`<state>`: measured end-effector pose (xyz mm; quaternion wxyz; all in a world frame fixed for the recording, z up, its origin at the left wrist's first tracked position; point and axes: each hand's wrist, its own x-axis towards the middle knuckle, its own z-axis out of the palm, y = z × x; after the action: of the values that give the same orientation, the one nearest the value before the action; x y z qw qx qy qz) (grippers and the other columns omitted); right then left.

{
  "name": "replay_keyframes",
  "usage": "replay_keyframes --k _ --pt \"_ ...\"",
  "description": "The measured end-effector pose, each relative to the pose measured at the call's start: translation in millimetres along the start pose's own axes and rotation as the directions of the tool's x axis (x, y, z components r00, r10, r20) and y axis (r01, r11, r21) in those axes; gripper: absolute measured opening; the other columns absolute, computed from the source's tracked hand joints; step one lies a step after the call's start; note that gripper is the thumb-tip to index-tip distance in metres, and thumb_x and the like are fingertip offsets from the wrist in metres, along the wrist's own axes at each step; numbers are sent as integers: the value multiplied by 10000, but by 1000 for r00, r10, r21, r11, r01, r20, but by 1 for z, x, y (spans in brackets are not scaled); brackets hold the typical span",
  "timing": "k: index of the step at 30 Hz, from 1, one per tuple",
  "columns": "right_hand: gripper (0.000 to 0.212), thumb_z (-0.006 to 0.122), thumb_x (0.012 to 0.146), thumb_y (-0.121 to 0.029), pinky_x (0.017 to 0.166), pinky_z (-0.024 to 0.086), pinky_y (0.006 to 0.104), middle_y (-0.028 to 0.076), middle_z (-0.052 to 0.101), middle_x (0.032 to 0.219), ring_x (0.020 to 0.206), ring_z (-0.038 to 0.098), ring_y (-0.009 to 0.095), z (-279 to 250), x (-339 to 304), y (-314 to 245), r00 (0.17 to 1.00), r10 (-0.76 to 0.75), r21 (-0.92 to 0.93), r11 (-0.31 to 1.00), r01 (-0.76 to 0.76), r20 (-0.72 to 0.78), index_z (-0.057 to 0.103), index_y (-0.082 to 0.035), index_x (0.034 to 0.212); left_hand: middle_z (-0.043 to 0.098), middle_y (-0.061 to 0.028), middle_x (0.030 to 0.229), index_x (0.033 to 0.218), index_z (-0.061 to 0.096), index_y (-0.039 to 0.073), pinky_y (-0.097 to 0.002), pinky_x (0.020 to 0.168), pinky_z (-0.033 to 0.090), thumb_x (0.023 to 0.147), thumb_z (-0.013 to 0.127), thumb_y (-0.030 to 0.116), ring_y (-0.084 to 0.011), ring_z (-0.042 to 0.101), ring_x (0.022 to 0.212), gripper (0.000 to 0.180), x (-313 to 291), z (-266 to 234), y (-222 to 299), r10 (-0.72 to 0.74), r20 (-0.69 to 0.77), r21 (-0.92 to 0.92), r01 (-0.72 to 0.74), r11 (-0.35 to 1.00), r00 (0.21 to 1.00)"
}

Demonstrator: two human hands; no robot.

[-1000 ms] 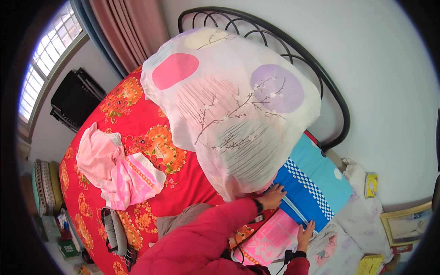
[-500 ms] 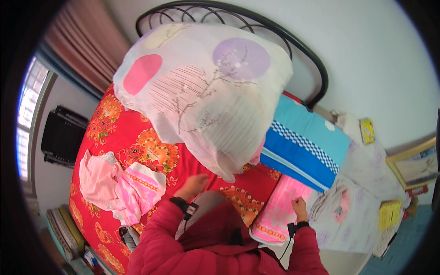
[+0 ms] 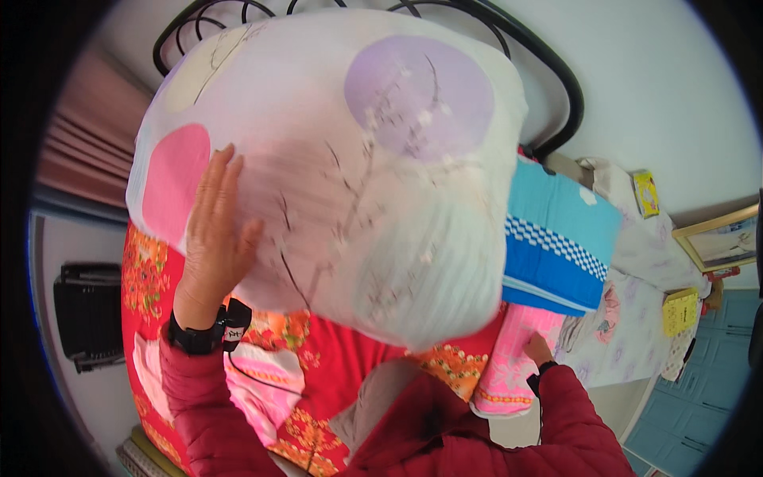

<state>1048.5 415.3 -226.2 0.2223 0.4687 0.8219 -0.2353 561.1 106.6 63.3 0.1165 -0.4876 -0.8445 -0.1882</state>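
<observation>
A big, puffed-up white quilt [image 3: 358, 159] with pink, purple and cream circles and a branch print fills the upper middle of the view. My left hand [image 3: 213, 230] lies flat against its left side, fingers spread, over the pink circle. My right hand [image 3: 539, 348] rests low on the right, on a folded pink towel [image 3: 509, 374] at the bed's edge. A black watch sits on my left wrist. Both sleeves are red.
The bed has a red floral cover [image 3: 334, 374] and a black metal headboard [image 3: 548, 71]. A folded blue blanket [image 3: 556, 246] lies right of the quilt. Pink clothes [image 3: 262, 389] lie lower left. A bedside table with a pale cloth [image 3: 636, 318] stands right.
The quilt has come much closer and now fills the view. My left hand has risen from the bed to press flat on its left side. My right hand stays on the pink towel.
</observation>
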Motion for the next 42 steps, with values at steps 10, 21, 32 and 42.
replay_keyframes --k 10,21,32,42 --pt "219 477 599 -123 673 413 394 241 521 769 762 503 353 -1 10 -6 981 166 -110 982 -156 97 517 45 733 305 -215 1145 1044 395 -21 -507 888 149 575 547 244 -392 253 1078 559 11 22 -22 -23 378 55 3 999 926" --pt "186 426 675 -141 634 438 369 162 549 806 747 536 292 -3 3 -28 949 304 -73 952 -299 86 551 -31 761 223 -281 1155 1115 228 -48 -550 878 96 625 393 179 -465 186 1070 565 11 35 -24 -19 451 167 -63 984 892" --pt "161 431 648 -126 599 440 355 139 555 777 727 537 273 22 11 -21 951 304 -4 953 -304 50 566 -51 691 206 -259 1186 1148 204 -66 -508 904 88 675 331 136 -422 152 1112 530 8 44 -28 -21 443 235 -93 967 896" --pt "227 449 660 -166 660 429 358 150 536 872 798 519 281 20 21 -25 930 278 135 939 -316 240 550 -57 832 229 -257 1174 1105 267 -71 -503 905 93 651 363 107 -408 171 1107 498 15 42 -17 -113 444 264 -9 965 889"
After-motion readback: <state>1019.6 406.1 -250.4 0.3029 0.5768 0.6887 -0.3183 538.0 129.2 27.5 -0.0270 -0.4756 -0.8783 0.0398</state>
